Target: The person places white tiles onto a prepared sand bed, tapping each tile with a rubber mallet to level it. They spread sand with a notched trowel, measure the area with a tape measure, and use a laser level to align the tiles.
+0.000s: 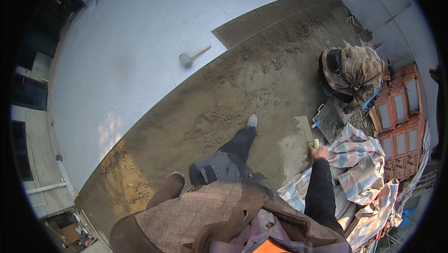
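In the head view my right hand is closed around the pale handle of a flat trowel, held low over grey mortar at the lower right. A crumpled striped tarp lies beside that hand. My left hand hangs by my left hip, mostly hidden behind my arm, so its fingers are unclear. My shoe rests on the mortar bed. A rubber mallet with a wooden handle lies on the pale paved surface.
A person in camouflage crouches at the right, bent over a dark board or tray. Red boxes are stacked beside them along the right wall. Sandy material is at the lower left. A wall with dark openings runs along the left.
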A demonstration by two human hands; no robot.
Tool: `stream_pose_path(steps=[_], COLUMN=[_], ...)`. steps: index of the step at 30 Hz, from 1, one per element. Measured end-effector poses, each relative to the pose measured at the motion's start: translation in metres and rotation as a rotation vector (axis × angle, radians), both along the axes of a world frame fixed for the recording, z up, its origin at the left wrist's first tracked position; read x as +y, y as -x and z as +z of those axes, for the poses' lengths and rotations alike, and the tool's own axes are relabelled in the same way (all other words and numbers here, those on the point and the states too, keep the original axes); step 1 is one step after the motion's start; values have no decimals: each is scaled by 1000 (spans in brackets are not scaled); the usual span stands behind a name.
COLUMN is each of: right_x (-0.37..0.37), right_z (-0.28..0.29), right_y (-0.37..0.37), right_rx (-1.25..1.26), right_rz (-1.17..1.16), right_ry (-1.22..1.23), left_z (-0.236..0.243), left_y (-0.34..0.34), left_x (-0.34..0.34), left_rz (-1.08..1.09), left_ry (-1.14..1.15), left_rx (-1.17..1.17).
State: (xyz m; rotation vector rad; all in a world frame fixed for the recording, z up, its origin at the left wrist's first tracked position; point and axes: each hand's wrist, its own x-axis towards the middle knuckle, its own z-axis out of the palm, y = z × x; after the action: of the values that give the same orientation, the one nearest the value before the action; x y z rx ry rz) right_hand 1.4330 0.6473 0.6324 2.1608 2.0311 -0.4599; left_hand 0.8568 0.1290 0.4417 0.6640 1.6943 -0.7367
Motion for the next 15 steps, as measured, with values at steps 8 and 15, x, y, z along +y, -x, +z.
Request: stream_pose_path(steps=[8,15], right_x=[248,496], right_z=[77,81], right_y=[75,124], right_rx=[175,153], right_rz=[210,525], right_ry=[-8,26], left_z=[43,89], left_y=[-41,-83], left_x=[410,670], left_rz=[941,1149], left_ry=[-669,-966], left_rx=[-37,-95])
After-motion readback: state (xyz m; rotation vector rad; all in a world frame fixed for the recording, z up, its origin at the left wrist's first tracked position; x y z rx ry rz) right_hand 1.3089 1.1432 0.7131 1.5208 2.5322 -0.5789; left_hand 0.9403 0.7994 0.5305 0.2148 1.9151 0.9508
